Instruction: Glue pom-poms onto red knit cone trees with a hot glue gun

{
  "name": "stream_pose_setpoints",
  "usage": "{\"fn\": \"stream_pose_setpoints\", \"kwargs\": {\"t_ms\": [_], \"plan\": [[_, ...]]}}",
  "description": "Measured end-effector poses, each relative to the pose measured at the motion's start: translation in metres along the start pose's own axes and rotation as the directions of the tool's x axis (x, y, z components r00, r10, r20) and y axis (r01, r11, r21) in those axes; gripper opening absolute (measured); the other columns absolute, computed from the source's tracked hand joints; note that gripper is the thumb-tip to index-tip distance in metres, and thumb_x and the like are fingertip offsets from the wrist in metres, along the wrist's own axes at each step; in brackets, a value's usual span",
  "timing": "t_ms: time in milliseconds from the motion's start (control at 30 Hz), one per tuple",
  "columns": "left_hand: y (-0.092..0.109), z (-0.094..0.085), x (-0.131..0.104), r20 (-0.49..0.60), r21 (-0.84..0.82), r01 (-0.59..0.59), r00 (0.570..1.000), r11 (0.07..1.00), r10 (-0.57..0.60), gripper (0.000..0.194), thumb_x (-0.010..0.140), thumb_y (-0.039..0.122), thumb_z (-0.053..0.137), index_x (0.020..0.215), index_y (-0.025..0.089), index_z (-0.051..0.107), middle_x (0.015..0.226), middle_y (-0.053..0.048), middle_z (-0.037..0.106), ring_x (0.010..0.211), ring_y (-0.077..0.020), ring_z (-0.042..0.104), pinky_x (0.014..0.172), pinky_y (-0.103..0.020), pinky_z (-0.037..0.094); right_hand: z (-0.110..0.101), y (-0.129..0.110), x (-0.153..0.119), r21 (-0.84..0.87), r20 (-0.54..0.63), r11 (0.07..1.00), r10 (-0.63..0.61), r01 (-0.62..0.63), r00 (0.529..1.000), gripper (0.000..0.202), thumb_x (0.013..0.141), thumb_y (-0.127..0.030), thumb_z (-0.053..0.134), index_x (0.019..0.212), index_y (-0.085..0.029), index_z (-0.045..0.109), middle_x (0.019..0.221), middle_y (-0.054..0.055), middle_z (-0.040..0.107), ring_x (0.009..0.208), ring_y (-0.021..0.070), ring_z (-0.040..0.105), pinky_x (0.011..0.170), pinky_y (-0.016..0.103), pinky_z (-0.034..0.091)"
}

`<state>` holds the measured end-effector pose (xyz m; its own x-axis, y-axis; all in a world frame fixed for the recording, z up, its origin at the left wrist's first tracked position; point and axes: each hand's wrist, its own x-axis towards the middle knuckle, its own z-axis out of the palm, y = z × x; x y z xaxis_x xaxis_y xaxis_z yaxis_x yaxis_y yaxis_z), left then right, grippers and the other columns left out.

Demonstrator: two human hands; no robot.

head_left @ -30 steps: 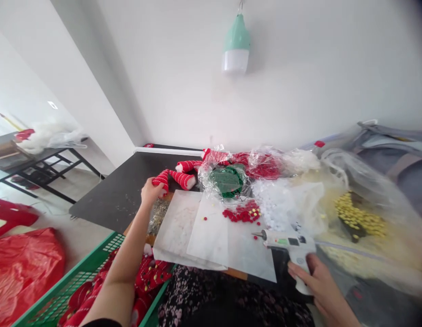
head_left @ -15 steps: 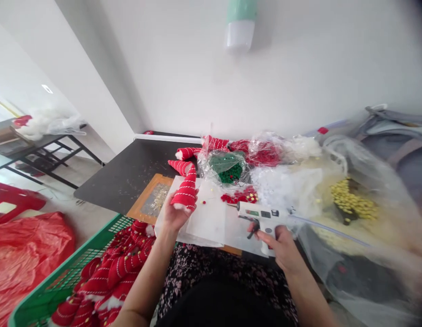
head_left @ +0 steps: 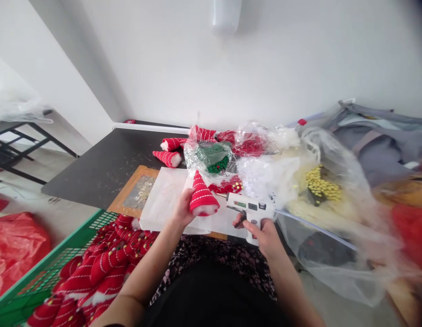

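My left hand point(head_left: 184, 209) is closed around the side of a red cone point(head_left: 202, 195) with white stitched stripes and white stuffing at its base. The cone stands point up over white paper point(head_left: 159, 200). In my right hand point(head_left: 263, 234) is a white glue gun point(head_left: 250, 206), its handle gripped and fingers near the trigger. The nozzle points left, a short gap from the cone. Behind them lie small red pom-poms point(head_left: 224, 185) with a few yellow ones, and a clear bag of green pom-poms point(head_left: 215, 159).
Left of me, a green basket point(head_left: 91, 222) holds many striped red cones. More cones point(head_left: 168, 158) lie at the table's back. On the right are yellow pom-poms point(head_left: 321, 186) in a plastic bag. A wooden-framed board point(head_left: 124, 193) sits on the dark table point(head_left: 95, 159).
My left hand has turned the cone upright and brought it right, nearer the glue gun's nozzle. The camera view has shifted right and slightly down. The glue gun stays in my right hand.
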<state>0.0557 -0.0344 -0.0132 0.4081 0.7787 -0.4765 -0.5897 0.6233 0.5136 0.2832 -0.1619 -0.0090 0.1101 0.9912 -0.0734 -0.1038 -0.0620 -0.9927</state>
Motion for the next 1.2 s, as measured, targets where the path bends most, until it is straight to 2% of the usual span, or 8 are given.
{"fn": "stream_pose_setpoints", "kwargs": {"t_ms": [67,200,300,433,633,933,1133,1200], "plan": [[-0.002,0.005,0.000,-0.006,0.088,-0.024,1.000,0.996,0.024,0.024,0.084,0.026,0.072,0.102,0.010,0.070,0.091,-0.010,0.078,0.076,-0.0197,0.073,0.074,-0.030,0.060,-0.001,0.000,-0.002,-0.009,-0.013,1.000,-0.019,0.019,1.000,0.033,0.087,-0.052,0.075,0.091,-0.019,0.078,0.087,0.010,0.080,0.082,0.0269,0.077,0.078,0.036,0.064],[-0.006,0.009,-0.001,0.007,0.236,-0.080,0.997,0.968,0.081,0.037,0.076,0.029,0.084,0.107,0.016,0.069,0.083,-0.004,0.074,0.065,-0.0153,0.068,0.061,-0.024,0.054,-0.001,-0.002,-0.011,-0.077,-0.045,0.997,-0.030,0.027,0.999,0.038,0.094,-0.056,0.067,0.089,-0.020,0.076,0.084,0.009,0.079,0.078,0.0247,0.075,0.075,0.035,0.062],[-0.012,0.008,0.000,0.006,0.293,-0.116,0.993,0.949,0.119,0.042,0.073,0.033,0.087,0.108,0.019,0.068,0.085,-0.003,0.073,0.065,-0.0141,0.067,0.060,-0.023,0.052,0.001,-0.005,-0.019,-0.195,-0.020,0.978,-0.078,0.073,0.997,0.043,0.098,-0.057,0.060,0.085,-0.019,0.077,0.083,0.009,0.078,0.078,0.0234,0.074,0.077,0.033,0.061],[-0.019,0.007,0.002,0.001,0.339,-0.162,0.985,0.927,0.172,0.042,0.075,0.042,0.087,0.105,0.023,0.065,0.092,-0.004,0.075,0.070,-0.0172,0.069,0.063,-0.027,0.055,0.006,-0.010,-0.027,-0.307,0.012,0.939,-0.157,0.153,0.987,0.040,0.099,-0.051,0.061,0.080,-0.019,0.076,0.081,0.009,0.077,0.078,0.0228,0.073,0.076,0.031,0.059],[-0.022,0.011,0.002,0.024,0.359,-0.223,0.973,0.906,0.230,0.047,0.072,0.045,0.089,0.106,0.027,0.063,0.091,0.000,0.074,0.069,-0.0153,0.069,0.064,-0.026,0.056,0.014,-0.013,-0.030,-0.373,-0.014,0.916,-0.168,0.151,0.986,0.036,0.097,-0.046,0.063,0.075,-0.019,0.071,0.077,0.009,0.076,0.073,0.0225,0.073,0.069,0.028,0.058],[-0.022,0.013,0.002,0.044,0.352,-0.257,0.965,0.900,0.259,0.041,0.078,0.043,0.085,0.108,0.027,0.063,0.086,0.001,0.073,0.067,-0.0167,0.069,0.061,-0.025,0.054,0.013,-0.016,-0.031,-0.427,-0.028,0.890,-0.192,0.162,0.981,0.038,0.097,-0.046,0.063,0.069,-0.022,0.067,0.071,0.008,0.074,0.067,0.0230,0.072,0.066,0.029,0.060],[-0.020,0.014,0.006,-0.059,0.260,-0.217,0.969,0.941,0.240,0.032,0.079,0.037,0.084,0.102,0.025,0.065,0.083,-0.001,0.073,0.076,-0.0231,0.073,0.068,-0.030,0.055,-0.001,-0.014,-0.035,-0.608,-0.011,0.770,-0.253,0.195,0.967,0.025,0.096,-0.044,0.066,0.097,-0.021,0.075,0.087,0.010,0.078,0.079,0.0276,0.074,0.074,0.034,0.062],[-0.020,0.014,0.007,-0.080,0.238,-0.187,0.974,0.953,0.211,0.031,0.080,0.038,0.083,0.102,0.023,0.066,0.086,-0.004,0.075,0.084,-0.0264,0.075,0.072,-0.032,0.056,-0.003,-0.015,-0.034,-0.622,-0.020,0.759,-0.259,0.191,0.966,0.025,0.096,-0.044,0.066,0.098,-0.021,0.075,0.085,0.010,0.078,0.078,0.0271,0.074,0.072,0.033,0.061]]}}
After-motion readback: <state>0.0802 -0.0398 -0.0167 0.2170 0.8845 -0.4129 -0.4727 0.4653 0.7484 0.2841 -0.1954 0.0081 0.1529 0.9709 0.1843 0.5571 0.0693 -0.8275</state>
